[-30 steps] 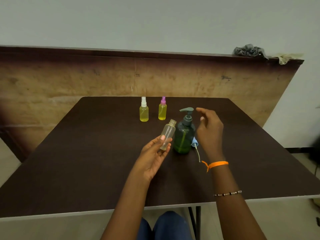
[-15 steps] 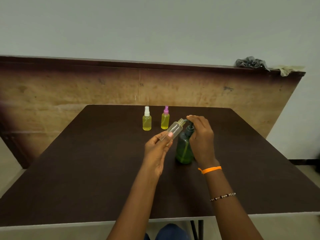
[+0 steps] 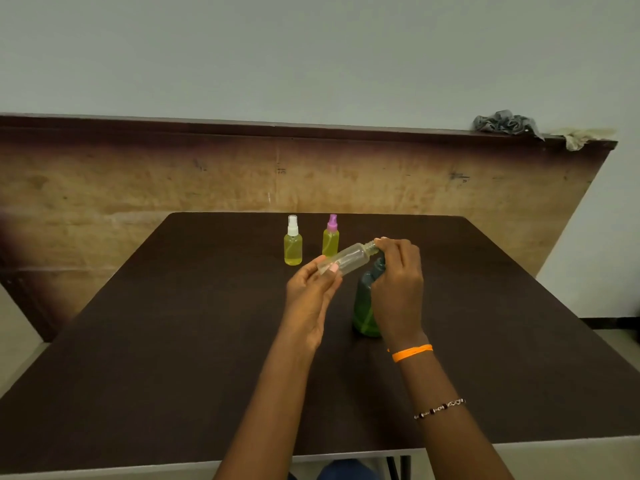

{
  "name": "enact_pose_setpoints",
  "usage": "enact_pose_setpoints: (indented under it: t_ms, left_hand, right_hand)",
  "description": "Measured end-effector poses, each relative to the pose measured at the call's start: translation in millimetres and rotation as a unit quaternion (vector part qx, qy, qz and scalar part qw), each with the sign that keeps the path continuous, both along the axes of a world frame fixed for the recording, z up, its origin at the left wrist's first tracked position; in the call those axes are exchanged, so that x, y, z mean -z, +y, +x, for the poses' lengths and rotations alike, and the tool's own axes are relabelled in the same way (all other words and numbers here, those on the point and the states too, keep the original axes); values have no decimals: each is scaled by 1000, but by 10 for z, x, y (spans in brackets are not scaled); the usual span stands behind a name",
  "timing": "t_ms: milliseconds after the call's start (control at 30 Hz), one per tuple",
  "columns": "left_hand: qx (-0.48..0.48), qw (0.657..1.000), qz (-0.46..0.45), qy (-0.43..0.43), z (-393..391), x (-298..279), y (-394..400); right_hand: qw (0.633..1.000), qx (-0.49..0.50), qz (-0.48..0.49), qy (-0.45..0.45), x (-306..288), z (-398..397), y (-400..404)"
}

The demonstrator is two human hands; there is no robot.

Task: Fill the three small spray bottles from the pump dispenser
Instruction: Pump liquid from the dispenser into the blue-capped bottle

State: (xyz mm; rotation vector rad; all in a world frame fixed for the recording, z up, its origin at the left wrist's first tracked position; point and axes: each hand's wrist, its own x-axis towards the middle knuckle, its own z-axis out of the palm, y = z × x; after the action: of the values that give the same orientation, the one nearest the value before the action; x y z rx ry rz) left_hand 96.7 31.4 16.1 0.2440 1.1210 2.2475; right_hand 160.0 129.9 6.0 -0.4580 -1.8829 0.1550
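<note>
A dark tabletop (image 3: 173, 341) fills the lower frame. At centre stands the green pump dispenser (image 3: 365, 306), its top covered by the right hand (image 3: 398, 289) with curled fingers. The left hand (image 3: 311, 299) pinches the tilted, empty clear bottle (image 3: 346, 261), neck at the pump. Two yellow-filled spray bottles (image 3: 293, 247) stand just above.

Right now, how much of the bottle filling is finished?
Two look done: the white-capped small bottle and the pink-capped small bottle stand capped, full of yellow liquid. The third, an uncapped clear plastic bottle, looks empty; the left hand tilts it toward the dark green pump dispenser, whose top the right hand covers. Filling and capping it remain.
</note>
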Motion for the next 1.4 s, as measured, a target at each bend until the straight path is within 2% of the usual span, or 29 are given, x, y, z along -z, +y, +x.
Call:
enact_pose_setpoints:
  t_ms: [133,300,533,767,967,1233,1400]
  left_hand:
    - [1,1000,-10,-15,2,51,-5]
    - [-9,1000,-1,-24,12,21,-20]
    - [-23,999,-11,-22,9,26,-50]
    - [-12,1000,15,-20,-24,-73,-80]
    - [-23,999,18,-24,-54,-66,-69]
    - [-15,999,24,-23,-45,-88,-91]
    - [-18,999,21,-30,-57,-48,-71]
  right_hand:
    - [1000,11,-5,-7,90,-10,3]
    - [999,8,9,-30,-89,38,0]
    - [999,27,12,-11,23,1,15]
    - [998,32,26,-57,-192,37,53]
    - [999,35,7,-16,13,2,17]
    - [998,19,13,-57,-199,53,40]
    - [1000,18,8,-21,7,39,49]
